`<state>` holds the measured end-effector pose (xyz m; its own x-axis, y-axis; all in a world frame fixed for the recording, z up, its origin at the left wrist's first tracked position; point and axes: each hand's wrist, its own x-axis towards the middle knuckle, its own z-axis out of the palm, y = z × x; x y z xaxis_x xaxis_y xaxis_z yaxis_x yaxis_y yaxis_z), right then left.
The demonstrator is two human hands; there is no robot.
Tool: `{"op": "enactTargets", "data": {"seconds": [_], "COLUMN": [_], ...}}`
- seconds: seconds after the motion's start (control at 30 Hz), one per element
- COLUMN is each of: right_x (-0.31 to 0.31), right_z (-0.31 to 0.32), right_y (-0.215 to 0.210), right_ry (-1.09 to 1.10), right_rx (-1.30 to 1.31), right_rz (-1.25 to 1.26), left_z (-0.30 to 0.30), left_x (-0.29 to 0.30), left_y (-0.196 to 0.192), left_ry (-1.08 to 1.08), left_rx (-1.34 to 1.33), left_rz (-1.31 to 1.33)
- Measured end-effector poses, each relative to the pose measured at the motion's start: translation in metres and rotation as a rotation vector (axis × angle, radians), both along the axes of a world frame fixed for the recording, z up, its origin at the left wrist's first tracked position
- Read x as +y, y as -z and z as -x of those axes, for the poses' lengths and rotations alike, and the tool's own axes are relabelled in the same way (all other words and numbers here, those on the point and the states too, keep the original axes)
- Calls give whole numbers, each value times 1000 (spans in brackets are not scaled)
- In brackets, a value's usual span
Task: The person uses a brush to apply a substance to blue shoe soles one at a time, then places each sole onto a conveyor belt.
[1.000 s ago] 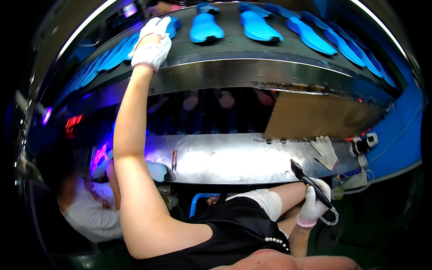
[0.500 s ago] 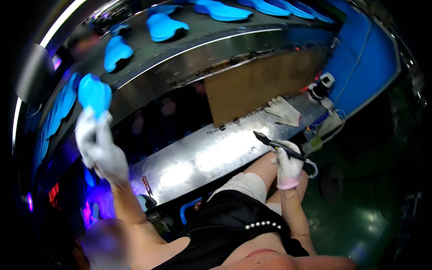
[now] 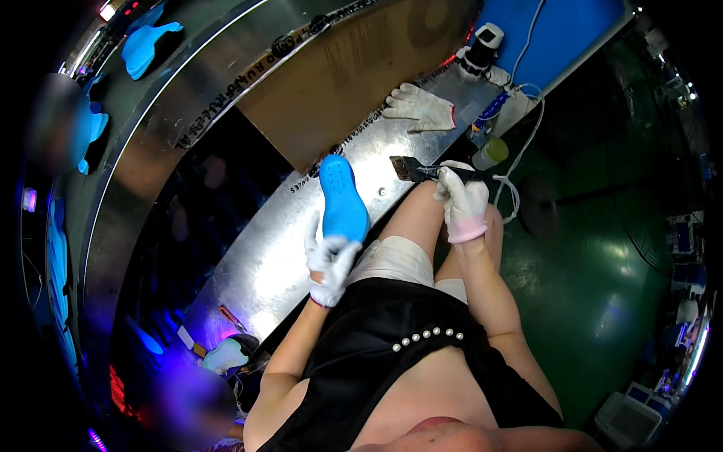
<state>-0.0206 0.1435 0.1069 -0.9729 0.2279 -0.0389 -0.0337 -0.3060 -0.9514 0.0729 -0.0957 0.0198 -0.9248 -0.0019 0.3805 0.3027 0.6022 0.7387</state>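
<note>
As the head view showed, the grip of the gloved left hand was closed on the near end of a blue shoe sole, seen over the metal counter; contact between the two could not be told. The gloved right hand had its grip clamped around a black-handled brush, bristles directed leftward, apart from the sole. A white glove lay on the counter near a cardboard sheet.
</note>
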Motion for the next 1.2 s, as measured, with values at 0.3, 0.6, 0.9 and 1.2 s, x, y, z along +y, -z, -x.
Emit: {"op": "enactTargets", "data": {"seconds": [0.3, 0.6, 0.9, 1.2], "right_x": [-13, -67, -51, -44], "right_z": [-3, 16, -13, -33], "right_y": [7, -9, -73, -70], "right_ry": [-44, -116, -138, -233], "right_rx": [-125, 285, 713, 579], "right_rz": [84, -959, -997, -833], "left_z": [67, 68, 59, 63], "left_x": [20, 55, 58, 54], "left_y": [-1, -7, -37, -41], "left_ry": [267, 499, 587, 663], "left_rx": [-875, -671, -572, -581], "left_rz": [-1960, -2185, -2163, -2162]}}
